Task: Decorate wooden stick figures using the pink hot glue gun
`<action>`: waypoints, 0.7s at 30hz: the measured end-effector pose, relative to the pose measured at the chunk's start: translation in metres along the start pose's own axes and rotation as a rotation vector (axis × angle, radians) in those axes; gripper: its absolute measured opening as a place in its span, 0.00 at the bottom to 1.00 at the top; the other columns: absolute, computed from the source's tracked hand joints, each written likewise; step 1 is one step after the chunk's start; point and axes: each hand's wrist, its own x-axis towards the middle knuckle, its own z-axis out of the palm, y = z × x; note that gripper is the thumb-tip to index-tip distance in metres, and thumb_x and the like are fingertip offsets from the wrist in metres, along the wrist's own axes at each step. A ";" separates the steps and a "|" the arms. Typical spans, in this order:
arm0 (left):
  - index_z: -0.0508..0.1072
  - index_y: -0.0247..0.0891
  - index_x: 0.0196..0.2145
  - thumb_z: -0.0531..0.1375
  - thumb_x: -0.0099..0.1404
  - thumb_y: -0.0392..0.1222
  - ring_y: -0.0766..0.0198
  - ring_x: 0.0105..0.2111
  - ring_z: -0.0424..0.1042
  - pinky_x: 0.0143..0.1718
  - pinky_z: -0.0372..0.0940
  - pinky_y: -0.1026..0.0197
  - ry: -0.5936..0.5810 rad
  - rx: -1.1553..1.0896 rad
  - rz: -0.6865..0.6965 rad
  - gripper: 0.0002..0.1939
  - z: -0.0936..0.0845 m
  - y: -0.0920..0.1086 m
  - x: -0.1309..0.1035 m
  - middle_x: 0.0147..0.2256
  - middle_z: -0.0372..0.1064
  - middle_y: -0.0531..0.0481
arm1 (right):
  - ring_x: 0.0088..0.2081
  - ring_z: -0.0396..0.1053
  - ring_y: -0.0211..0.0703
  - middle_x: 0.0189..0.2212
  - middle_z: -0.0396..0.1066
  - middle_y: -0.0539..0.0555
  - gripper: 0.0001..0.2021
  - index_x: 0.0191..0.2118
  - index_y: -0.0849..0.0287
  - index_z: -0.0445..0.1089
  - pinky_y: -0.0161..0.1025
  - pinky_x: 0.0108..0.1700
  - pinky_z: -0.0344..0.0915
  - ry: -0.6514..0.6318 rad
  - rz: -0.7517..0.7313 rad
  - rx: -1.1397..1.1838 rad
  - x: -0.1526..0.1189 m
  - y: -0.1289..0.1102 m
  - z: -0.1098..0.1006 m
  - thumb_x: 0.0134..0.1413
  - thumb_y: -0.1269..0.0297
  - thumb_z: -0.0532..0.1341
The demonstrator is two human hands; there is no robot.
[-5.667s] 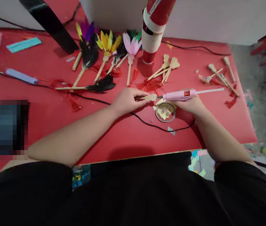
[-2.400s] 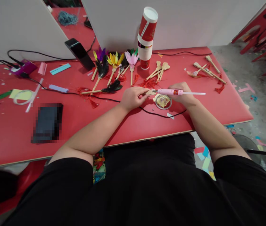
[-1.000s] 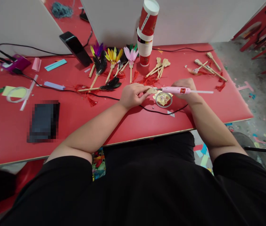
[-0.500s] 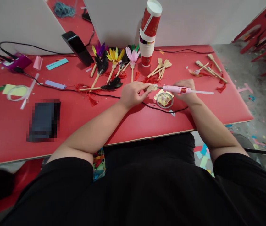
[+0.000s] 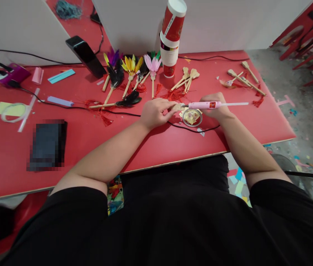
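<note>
wooden piece [image 5: 177,107] juts rightward from the pinching left hand [image 5: 155,113]; right hand [image 5: 215,99] grips pink glue gun [image 5: 203,105].

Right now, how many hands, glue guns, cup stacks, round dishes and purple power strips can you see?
Left hand and right hand: 2
Glue gun: 1
Cup stack: 1
Round dish: 1
Purple power strip: 1
Total: 6

You've got two hands [image 5: 155,113], one glue gun [image 5: 205,105], one round dish [image 5: 192,126]. You've one purple box [image 5: 15,74], one cup stack [image 5: 169,57], one pink-feathered stick [image 5: 152,65].
</note>
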 end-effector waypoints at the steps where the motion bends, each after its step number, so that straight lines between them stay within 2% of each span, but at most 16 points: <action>1: 0.86 0.41 0.53 0.59 0.79 0.59 0.55 0.39 0.80 0.43 0.69 0.52 -0.006 -0.002 -0.004 0.23 0.000 0.000 0.000 0.40 0.85 0.42 | 0.30 0.63 0.48 0.22 0.71 0.57 0.27 0.24 0.50 0.64 0.49 0.36 0.62 0.018 -0.009 -0.022 0.000 0.000 0.000 0.65 0.34 0.63; 4: 0.86 0.42 0.53 0.58 0.79 0.59 0.55 0.40 0.80 0.44 0.70 0.52 -0.004 -0.008 -0.009 0.23 0.000 -0.001 -0.001 0.41 0.85 0.42 | 0.26 0.63 0.45 0.21 0.70 0.55 0.28 0.22 0.51 0.64 0.47 0.33 0.60 0.077 -0.029 -0.095 0.001 0.000 0.001 0.64 0.36 0.63; 7: 0.86 0.42 0.53 0.59 0.79 0.59 0.55 0.40 0.80 0.44 0.70 0.53 0.000 -0.011 -0.008 0.23 0.000 -0.002 -0.001 0.40 0.85 0.42 | 0.26 0.64 0.45 0.21 0.70 0.53 0.27 0.23 0.51 0.67 0.47 0.32 0.60 0.106 -0.043 -0.071 0.001 0.000 0.003 0.63 0.36 0.64; 13: 0.86 0.42 0.53 0.59 0.79 0.60 0.55 0.41 0.81 0.45 0.70 0.53 0.001 -0.025 0.021 0.24 0.001 -0.004 0.000 0.40 0.85 0.43 | 0.31 0.71 0.49 0.26 0.76 0.55 0.25 0.28 0.51 0.72 0.47 0.36 0.66 0.075 -0.008 -0.039 0.000 0.002 0.003 0.64 0.34 0.64; 21: 0.86 0.42 0.54 0.58 0.80 0.60 0.53 0.43 0.81 0.46 0.71 0.52 -0.003 -0.025 0.018 0.24 0.000 -0.003 -0.001 0.41 0.85 0.42 | 0.29 0.73 0.50 0.26 0.76 0.55 0.21 0.28 0.53 0.75 0.47 0.34 0.68 0.105 -0.056 -0.053 0.003 0.015 0.006 0.64 0.42 0.66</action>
